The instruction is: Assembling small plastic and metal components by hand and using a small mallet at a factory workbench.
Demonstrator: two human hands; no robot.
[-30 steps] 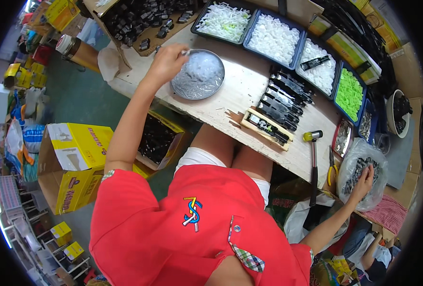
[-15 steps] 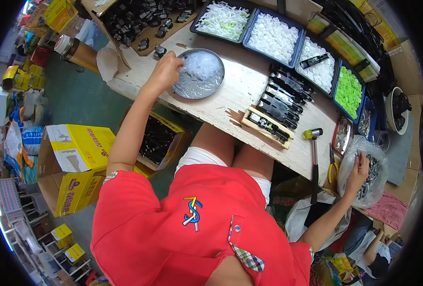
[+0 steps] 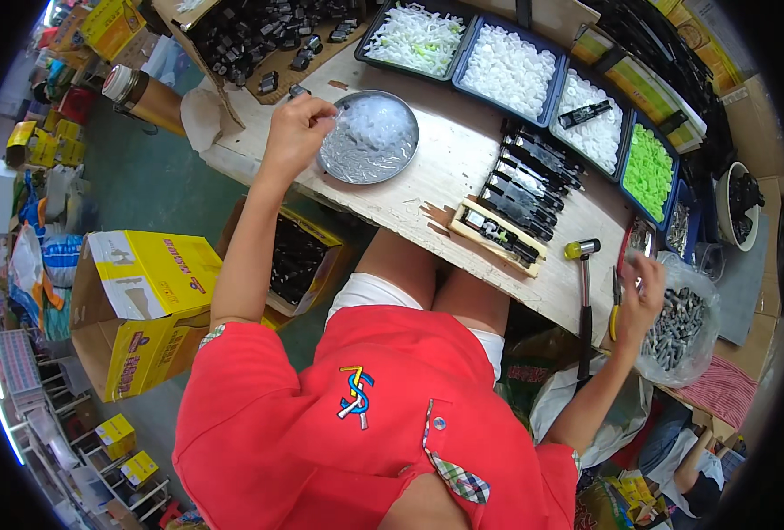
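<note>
My left hand (image 3: 296, 132) has pulled back to the near rim of the round metal dish (image 3: 367, 138), fingers pinched on what looks like a clear piece. My right hand (image 3: 639, 299) has left the bag of dark parts (image 3: 680, 321) beside it; I cannot tell its grip.
</note>
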